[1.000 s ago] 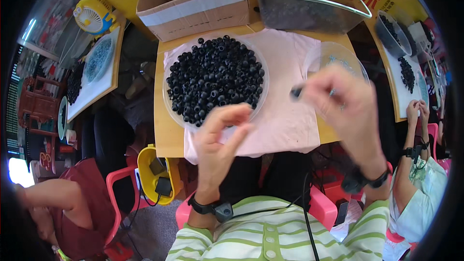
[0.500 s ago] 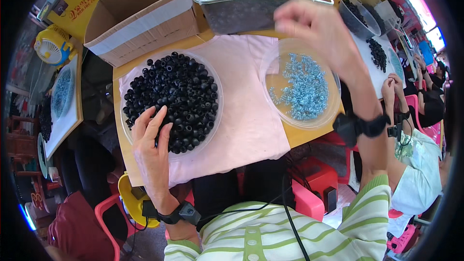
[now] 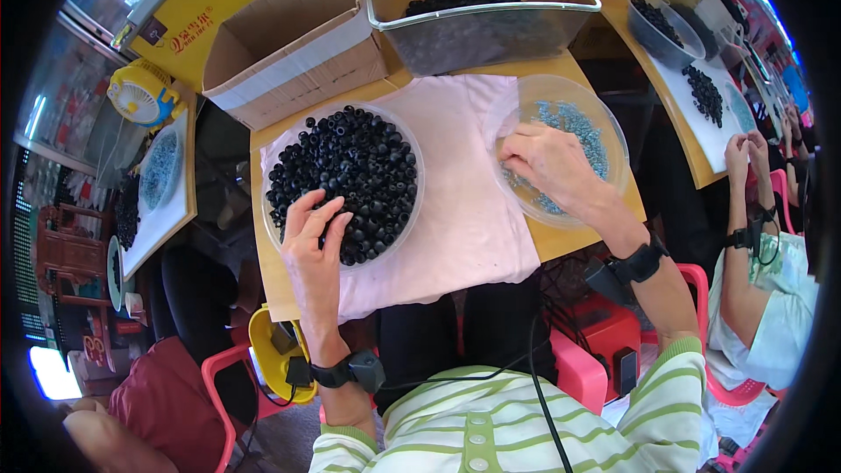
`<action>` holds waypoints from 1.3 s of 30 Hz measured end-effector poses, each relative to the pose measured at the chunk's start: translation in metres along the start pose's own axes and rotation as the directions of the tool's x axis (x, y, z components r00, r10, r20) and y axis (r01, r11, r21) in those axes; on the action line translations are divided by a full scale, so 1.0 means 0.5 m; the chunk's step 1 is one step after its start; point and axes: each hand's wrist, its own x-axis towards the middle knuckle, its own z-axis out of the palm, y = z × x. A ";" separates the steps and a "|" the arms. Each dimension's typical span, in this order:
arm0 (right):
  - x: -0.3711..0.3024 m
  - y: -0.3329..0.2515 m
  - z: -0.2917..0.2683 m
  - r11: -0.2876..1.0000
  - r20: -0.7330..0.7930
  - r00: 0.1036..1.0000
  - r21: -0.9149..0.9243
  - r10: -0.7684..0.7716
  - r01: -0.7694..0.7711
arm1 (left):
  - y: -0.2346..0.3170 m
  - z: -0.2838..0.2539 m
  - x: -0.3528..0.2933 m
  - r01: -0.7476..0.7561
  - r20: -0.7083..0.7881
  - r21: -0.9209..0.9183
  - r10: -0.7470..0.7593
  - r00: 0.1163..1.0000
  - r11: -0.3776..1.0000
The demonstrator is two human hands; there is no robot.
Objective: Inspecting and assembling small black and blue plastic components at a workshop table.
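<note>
A round clear tray (image 3: 418, 210) heaped with black beads (image 3: 359, 158) sits on the left of the table. At its near edge my left hand (image 3: 317, 241) touches the beads, fingers bent and a little apart, with no object visibly gripped. To the right, another round clear tray (image 3: 620, 144) holds small light-blue, shiny pieces (image 3: 574, 123) too small to make out. Above its left side is my right hand (image 3: 554, 166), the fingers curled down and pressed together. Whatever those fingertips hold is hidden. A pale pink cloth (image 3: 464, 184) lies between and partly under the trays.
Behind the trays stand an open cardboard box (image 3: 302, 57) and a clear bin (image 3: 482, 39) with more black beads. A yellow fan (image 3: 140, 92) is at the far left. Co-workers sit on both sides; another person's hands (image 3: 745, 153) show at right.
My right hand has come down from beside the clear bin to the tray of light-blue pieces, its fingers now lowered. My left hand stays at the black beads. The whole view has shifted slightly.
</note>
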 end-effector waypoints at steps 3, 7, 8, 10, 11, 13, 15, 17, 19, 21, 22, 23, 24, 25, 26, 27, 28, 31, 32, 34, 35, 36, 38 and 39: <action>-0.006 0.000 -0.004 0.995 0.039 0.996 0.050 0.083 -0.085 | 0.007 -0.003 0.000 0.008 -0.036 -0.026 -0.009 0.999 1.000; -0.020 -0.018 -0.024 0.969 -0.012 0.984 0.171 0.180 -0.176 | 0.012 -0.001 -0.003 -0.081 -0.110 -0.014 0.079 0.991 0.997; -0.024 -0.030 -0.034 0.939 -0.014 0.974 0.270 0.225 -0.213 | 0.014 -0.001 -0.007 -0.097 -0.126 -0.038 0.092 0.988 0.995; -0.040 -0.071 -0.050 0.874 0.032 0.967 0.420 0.254 -0.244 | 0.043 0.002 -0.027 -0.003 -0.082 -0.173 -0.011 0.997 0.985; -0.048 -0.093 -0.049 0.783 0.074 0.957 0.559 0.280 -0.272 | 0.053 0.013 -0.039 0.067 0.000 -0.447 -0.075 0.997 0.892; -0.074 -0.130 -0.033 0.650 0.166 0.943 0.690 0.287 -0.319 | 0.070 0.042 -0.067 0.112 0.124 -0.682 -0.037 0.992 0.723; -0.089 -0.166 -0.032 0.389 0.353 0.887 0.804 0.298 -0.450 | 0.079 0.068 -0.088 0.045 0.172 -0.674 0.098 0.980 0.737; -0.100 -0.186 -0.007 0.316 0.348 0.890 0.843 0.294 -0.434 | 0.085 0.085 -0.109 0.059 0.186 -0.690 0.098 0.978 0.721; -0.105 -0.187 0.008 0.219 0.354 0.891 0.881 0.284 -0.420 | 0.080 0.099 -0.124 0.080 0.205 -0.692 0.089 0.975 0.718; -0.112 -0.187 0.022 0.180 0.380 0.878 0.880 0.290 -0.440 | 0.074 0.107 -0.132 0.039 0.174 -0.654 0.100 0.980 0.755; -0.114 -0.186 0.029 0.148 0.395 0.869 0.880 0.298 -0.451 | 0.071 0.112 -0.134 -0.012 0.140 -0.616 0.125 0.982 0.788; -0.114 -0.184 0.034 0.146 0.399 0.867 0.879 0.297 -0.454 | 0.068 0.121 -0.134 -0.074 0.082 -0.580 0.148 0.986 0.811; -0.116 -0.181 0.038 0.158 0.410 0.867 0.872 0.284 -0.464 | 0.069 0.120 -0.134 -0.069 0.086 -0.580 0.144 0.986 0.812; -0.117 -0.179 0.040 0.170 0.419 0.866 0.865 0.272 -0.472 | 0.072 0.116 -0.133 -0.113 0.077 -0.504 0.175 0.982 0.856; -0.117 -0.179 0.042 0.167 0.422 0.864 0.864 0.275 -0.475 | 0.074 0.115 -0.131 -0.158 0.072 -0.425 0.207 0.976 0.892; -0.117 -0.180 0.045 0.161 0.424 0.859 0.862 0.288 -0.480 | 0.073 0.117 -0.132 -0.156 0.076 -0.427 0.207 0.975 0.891; -0.119 -0.179 0.047 0.154 0.426 0.853 0.861 0.302 -0.485 | 0.073 0.120 -0.134 -0.135 0.080 -0.429 0.187 0.979 0.893; -0.125 -0.171 0.055 0.162 0.459 0.833 0.838 0.309 -0.521 | 0.060 0.136 -0.133 -0.115 0.088 -0.465 0.175 0.981 0.878; -0.125 -0.171 0.056 0.159 0.457 0.832 0.839 0.315 -0.521 | 0.055 0.141 -0.132 -0.114 0.088 -0.497 0.181 0.980 0.860; -0.125 -0.170 0.058 0.163 0.423 0.844 0.855 0.331 -0.492 | 0.054 0.146 -0.130 -0.099 0.103 -0.509 0.174 0.979 0.855; -0.126 -0.171 0.062 0.160 0.422 0.842 0.855 0.337 -0.493 | 0.053 0.147 -0.130 -0.084 0.112 -0.518 0.165 0.980 0.851; -0.127 -0.171 0.066 0.199 0.394 0.848 0.854 0.356 -0.480 | 0.055 0.148 -0.128 -0.083 0.117 -0.522 0.167 0.979 0.849; -0.128 -0.172 0.068 0.238 0.364 0.851 0.850 0.379 -0.469 | 0.059 0.147 -0.123 -0.045 0.162 -0.470 0.136 0.977 0.882; -0.128 -0.173 0.068 0.270 0.346 0.854 0.844 0.388 -0.464 | 0.060 0.147 -0.122 -0.044 0.165 -0.473 0.137 0.977 0.880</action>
